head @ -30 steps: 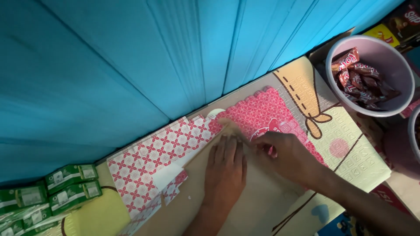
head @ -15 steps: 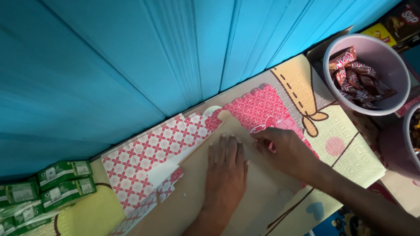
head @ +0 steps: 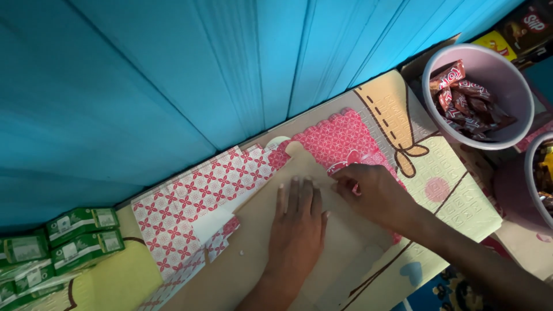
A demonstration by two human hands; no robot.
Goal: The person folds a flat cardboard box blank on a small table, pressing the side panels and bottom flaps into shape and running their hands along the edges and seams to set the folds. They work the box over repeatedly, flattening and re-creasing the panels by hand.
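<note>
Near the frame's centre, the left hand [head: 296, 227] is lying flat, fingers released, on a plain brown paper sheet [head: 271, 230] while the right hand [head: 374, 193] is pinching its upper edge, the fold seemingly only partly made over the red-and-white patterned paper [head: 184, 210].

Under the flat left hand [head: 296, 227] the brown paper sheet [head: 259, 253] is hidden. Curled fingers of the right hand [head: 371, 193] cover the paper's fold. Both forearms leave the bottom edge; right of them, a second bowl [head: 538, 173] is cropped.

brown paper sheet [head: 322, 242] | flat on mat | partly folded
</note>
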